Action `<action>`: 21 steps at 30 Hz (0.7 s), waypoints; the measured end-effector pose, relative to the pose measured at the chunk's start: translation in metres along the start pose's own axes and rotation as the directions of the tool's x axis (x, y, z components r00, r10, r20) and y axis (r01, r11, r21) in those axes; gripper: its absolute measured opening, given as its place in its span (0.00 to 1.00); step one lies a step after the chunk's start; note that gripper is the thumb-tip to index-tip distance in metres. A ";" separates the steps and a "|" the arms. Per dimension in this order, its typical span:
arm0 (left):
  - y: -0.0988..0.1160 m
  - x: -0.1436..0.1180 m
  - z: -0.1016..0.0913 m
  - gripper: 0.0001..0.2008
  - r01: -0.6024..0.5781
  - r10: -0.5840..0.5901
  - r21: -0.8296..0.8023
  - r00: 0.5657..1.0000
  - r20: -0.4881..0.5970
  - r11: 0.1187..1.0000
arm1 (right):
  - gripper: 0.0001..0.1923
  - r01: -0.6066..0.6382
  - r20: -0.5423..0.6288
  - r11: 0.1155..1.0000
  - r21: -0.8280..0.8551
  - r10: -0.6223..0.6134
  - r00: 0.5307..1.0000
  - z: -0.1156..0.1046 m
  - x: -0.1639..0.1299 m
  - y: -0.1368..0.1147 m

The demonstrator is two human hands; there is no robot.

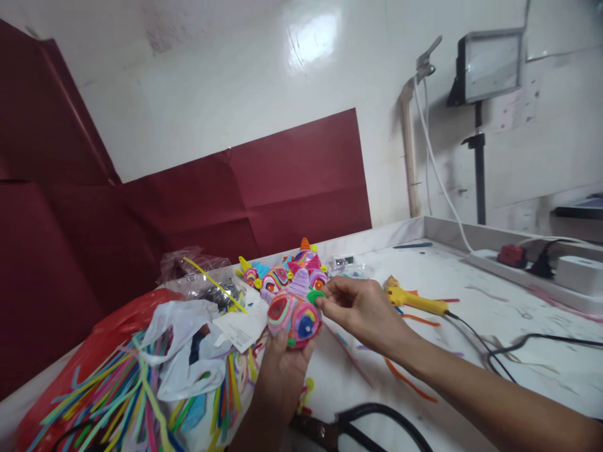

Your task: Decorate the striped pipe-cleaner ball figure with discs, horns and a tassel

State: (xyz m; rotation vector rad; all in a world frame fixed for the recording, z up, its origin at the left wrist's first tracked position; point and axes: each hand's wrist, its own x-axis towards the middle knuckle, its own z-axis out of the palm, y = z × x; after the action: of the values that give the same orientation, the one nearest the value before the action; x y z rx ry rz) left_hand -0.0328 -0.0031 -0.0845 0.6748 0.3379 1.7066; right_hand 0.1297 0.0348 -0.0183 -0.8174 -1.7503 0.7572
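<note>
Toy [293, 315] rests in the left hand [281, 361], its fingers clamped around the underside. The right hand's [358, 307] fingertips pinch a green disc [315, 297] beside it.

The premises appear to be a small craft workshop: a white table [556, 376] with a raised rim bears a yellow glue gun [419, 302], with black-handled scissors [320, 430] left of the gun and nearer the camera, coloured pipe cleaners [122, 395] far to its left, and a horned toy [294, 317] and similar toys [276, 279] also to its left. Right of and behind the gun lies a power strip [485, 267] with plugs fitted; a floodlight [494, 66] on a stand rises beyond. The wall [211, 75] behind the gun is stained, with creased dark-red sheets [306, 176] to the left.
</note>
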 end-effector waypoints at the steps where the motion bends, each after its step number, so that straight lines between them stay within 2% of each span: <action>1: 0.000 0.000 -0.001 0.29 0.000 0.000 -0.001 1.000 -0.006 1.000 | 0.10 -0.003 0.005 1.000 0.003 0.003 1.000 0.000 0.000 0.000; 4: 0.000 0.000 -0.002 0.29 0.004 -0.004 0.007 1.000 -0.008 1.000 | 0.10 -0.007 0.012 1.000 0.008 0.007 1.000 -0.001 0.000 -0.001; 11: 0.001 0.001 0.000 0.28 -0.011 0.007 0.054 0.997 0.075 0.998 | 0.10 0.003 0.030 1.000 -0.025 -0.003 1.000 -0.003 0.001 -0.001; 17: 0.001 0.002 -0.005 0.29 -0.018 0.018 0.009 1.000 0.019 1.000 | 0.13 0.024 0.049 0.999 -0.029 -0.023 0.999 -0.007 0.001 0.001; 21: 0.001 0.003 -0.007 0.27 -0.042 0.044 0.043 0.999 -0.028 0.998 | 0.19 -0.035 0.037 0.998 -0.056 0.037 0.999 -0.011 0.003 0.000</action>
State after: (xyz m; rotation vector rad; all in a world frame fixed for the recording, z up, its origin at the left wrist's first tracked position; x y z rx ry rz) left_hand -0.0379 0.0002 -0.0885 0.6933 0.3827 1.7556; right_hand 0.1392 0.0387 -0.0134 -0.8784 -1.8014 0.7556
